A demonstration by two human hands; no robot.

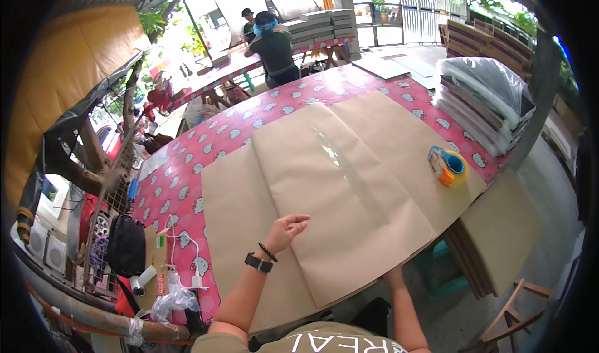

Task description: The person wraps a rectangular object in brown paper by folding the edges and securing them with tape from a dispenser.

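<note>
A flat, brown-paper-wrapped package (337, 191) lies on a large sheet of brown paper (234, 191), with a strip of clear tape (359, 187) running along its top. Over the package's left part is my left hand (290, 229), its fingers curled together and nothing visible in them; whether it touches the paper is unclear. At the package's near edge, my right hand (394, 277) reaches underneath, and its fingers are hidden. A tape dispenser (450, 167), orange and blue, sits on the paper to the right.
The table wears a pink patterned cover (181, 166). Plastic-wrapped stacked panels (483, 103) stand at its far right, and brown boards (493, 234) lean below the right edge. A black bag (126, 245) and white cables (197, 259) lie left. Two people work at a farther table.
</note>
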